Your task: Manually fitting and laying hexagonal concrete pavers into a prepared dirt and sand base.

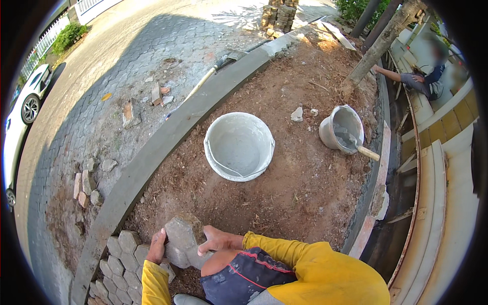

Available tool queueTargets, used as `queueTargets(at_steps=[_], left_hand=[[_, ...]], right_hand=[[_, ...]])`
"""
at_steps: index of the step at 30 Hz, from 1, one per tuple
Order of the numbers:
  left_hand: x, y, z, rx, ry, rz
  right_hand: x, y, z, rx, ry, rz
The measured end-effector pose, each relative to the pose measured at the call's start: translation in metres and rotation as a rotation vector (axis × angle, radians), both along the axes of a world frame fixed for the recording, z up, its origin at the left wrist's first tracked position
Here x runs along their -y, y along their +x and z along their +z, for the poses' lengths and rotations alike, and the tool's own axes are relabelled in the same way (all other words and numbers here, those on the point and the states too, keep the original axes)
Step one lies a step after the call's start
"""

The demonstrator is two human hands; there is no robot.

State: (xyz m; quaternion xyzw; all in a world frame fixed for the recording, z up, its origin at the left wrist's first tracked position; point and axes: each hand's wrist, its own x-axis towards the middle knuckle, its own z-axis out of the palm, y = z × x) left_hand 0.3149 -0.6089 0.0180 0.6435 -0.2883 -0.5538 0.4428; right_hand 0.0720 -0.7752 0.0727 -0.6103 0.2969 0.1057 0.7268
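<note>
Between my two hands is a grey concrete paving stone [182, 238] with angled sides, tilted above the soil close to my knee. My left hand [156, 246] grips its left edge, thumb on top. Round the right edge closes my right hand [218, 240], beside my bent knee. Below and left of it, laid hexagonal pavers [123, 259] fit together against the curb. A white bucket [240, 146] with a wire handle stands ahead on the soil, grey residue inside. To its right a smaller pail [341, 129] leans, holding a trowel [365, 152] with a wooden handle.
A curved concrete curb [168, 137] borders the brown soil on the left. Beyond it lie broken bricks [87, 183] and a pale pole [201, 84]. Stacked pavers [278, 18] stand at the back, near a tree trunk [378, 53]. Another person [424, 76] sits at the far right.
</note>
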Motion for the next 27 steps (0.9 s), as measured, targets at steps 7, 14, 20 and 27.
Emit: queueTargets(at_steps=[7,14,20,27], left_hand=[[0.010,-0.019,0.003,-0.419,0.025,0.113],[0.002,-0.017,-0.011,-0.453,0.180,0.236],[0.026,-0.032,0.015,-0.476,0.291,0.256],[0.020,-0.028,-0.018,-0.553,0.280,0.180]], right_hand=[[0.002,-0.009,-0.001,0.017,0.066,-0.014],[-0.006,-0.010,-0.013,0.008,0.089,-0.049],[0.005,-0.016,-0.004,-0.022,0.125,-0.001],[-0.003,-0.026,-0.006,-0.066,0.145,-0.053]])
